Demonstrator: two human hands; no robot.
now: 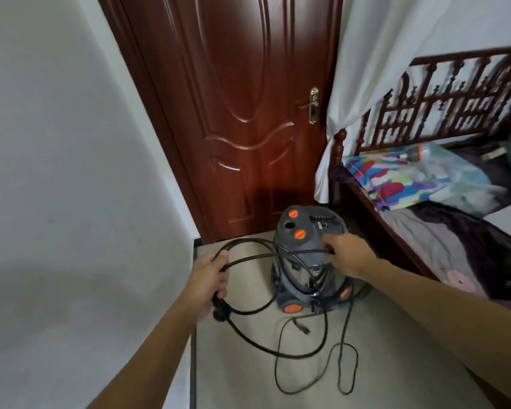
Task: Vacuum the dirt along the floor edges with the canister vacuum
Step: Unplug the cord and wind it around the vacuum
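A grey canister vacuum (304,231) with orange knobs and orange wheels stands on the pale floor in front of the door. Its black power cord (278,354) loops over the canister and lies in slack coils on the floor. My left hand (208,278) is closed around several loops of the cord, left of the vacuum, with the plug end hanging below the fist. My right hand (347,255) reaches over the canister top and pinches a strand of the cord there. No hose or nozzle is visible.
A white wall (71,172) with a dark baseboard (193,364) runs along the left. A closed red-brown door (248,113) stands behind the vacuum. A wooden bed (425,231) with colourful bedding and a white curtain (366,69) fills the right side, leaving a narrow strip of floor.
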